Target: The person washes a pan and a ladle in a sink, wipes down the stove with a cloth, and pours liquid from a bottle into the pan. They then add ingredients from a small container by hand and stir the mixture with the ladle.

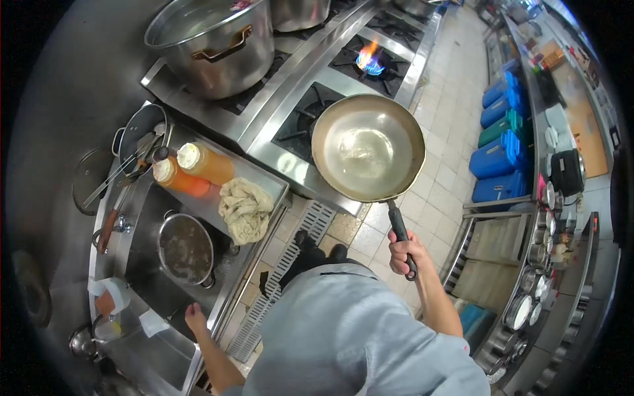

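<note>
My right hand [407,254] is closed round the black handle of a frying pan [370,148]. The pan is held out over the front edge of the stove, and its inside looks shiny, with no food visible in it. My left hand [195,321] hovers by the front edge of the sink [148,264], fingers loosely bent, with nothing seen in it. In the sink stands a pot of brownish liquid [185,249], apart from that hand. A crumpled cloth [245,210] lies on the steel ledge beside two squeeze bottles [206,165] of orange and amber liquid.
One burner [370,63] beyond the pan is lit with a tall flame. A large stockpot [211,49] stands at the back left. Utensils rest in a metal pot [145,129]. Blue bins [496,156] and shelves of pans [538,254] line the right side, across the tiled floor [439,165].
</note>
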A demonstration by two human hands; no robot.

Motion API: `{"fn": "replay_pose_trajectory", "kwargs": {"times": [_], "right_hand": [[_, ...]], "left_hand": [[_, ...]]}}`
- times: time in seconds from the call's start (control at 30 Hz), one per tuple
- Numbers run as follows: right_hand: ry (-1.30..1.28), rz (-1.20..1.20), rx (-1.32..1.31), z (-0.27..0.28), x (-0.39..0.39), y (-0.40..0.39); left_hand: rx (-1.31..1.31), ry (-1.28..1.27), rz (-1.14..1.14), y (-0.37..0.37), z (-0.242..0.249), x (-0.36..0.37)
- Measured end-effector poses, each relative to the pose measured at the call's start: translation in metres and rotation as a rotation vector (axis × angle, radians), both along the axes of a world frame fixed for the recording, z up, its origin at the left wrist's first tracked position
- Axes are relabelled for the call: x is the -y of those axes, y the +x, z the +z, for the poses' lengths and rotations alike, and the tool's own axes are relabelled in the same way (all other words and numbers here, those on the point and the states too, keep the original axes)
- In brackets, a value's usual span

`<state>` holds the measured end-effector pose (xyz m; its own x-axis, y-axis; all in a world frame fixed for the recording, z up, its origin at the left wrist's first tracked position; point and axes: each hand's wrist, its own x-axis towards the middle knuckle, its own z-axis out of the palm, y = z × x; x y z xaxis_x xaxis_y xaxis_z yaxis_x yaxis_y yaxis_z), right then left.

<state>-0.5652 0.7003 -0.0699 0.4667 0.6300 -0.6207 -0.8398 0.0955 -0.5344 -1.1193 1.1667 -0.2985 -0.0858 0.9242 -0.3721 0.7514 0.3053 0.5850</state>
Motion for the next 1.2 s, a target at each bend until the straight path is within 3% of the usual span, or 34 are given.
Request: {"fn": "replay_pose_trajectory", "kwargs": {"times": [0.13, 0.3, 0.47, 0.6, 0.67, 0.73, 0.77, 0.83, 0.93, 0.97, 1.0, 1.2], "right_hand": [[0.13, -0.116, 0.005, -0.002, -0.011, 0.035], [0.169, -0.154, 0.105, 0.0, -0.025, 0.092], [0.313, -0.163, 0.086, -0.009, -0.044, 0.168], [0.4, -0.17, 0.025, -0.032, -0.059, 0.247], [0.437, -0.125, 0.017, -0.045, -0.066, 0.292], [0.458, -0.118, -0.009, -0.055, -0.076, 0.338], [0.439, -0.104, 0.009, -0.058, -0.082, 0.36], [0.457, -0.082, -0.024, -0.066, -0.096, 0.402], [0.463, -0.056, -0.049, -0.086, -0.113, 0.454], [0.441, -0.041, -0.046, -0.093, -0.118, 0.466], [0.424, -0.028, -0.04, -0.099, -0.124, 0.478], [0.297, -0.002, -0.002, -0.134, -0.137, 0.503]], "left_hand": [[0.026, -0.032, 0.034, 0.036, 0.013, -0.005], [-0.181, 0.149, -0.132, 0.072, 0.048, 0.002], [-0.342, 0.322, -0.115, 0.042, 0.037, 0.024], [-0.554, 0.51, -0.128, 0.031, 0.051, 0.086], [-0.55, 0.569, -0.009, 0.047, 0.064, 0.133], [-0.355, 0.358, 0.049, 0.065, 0.088, 0.183], [-0.472, 0.282, 0.053, 0.088, 0.109, 0.213], [-0.52, 0.305, 0.181, 0.076, 0.076, 0.284], [-0.333, -0.043, 0.107, 0.09, 0.082, 0.381], [-0.24, -0.204, 0.214, 0.117, 0.095, 0.407], [-0.294, -0.258, 0.151, 0.122, 0.096, 0.433], [-0.294, -0.283, 0.158, 0.173, 0.097, 0.467]]}}
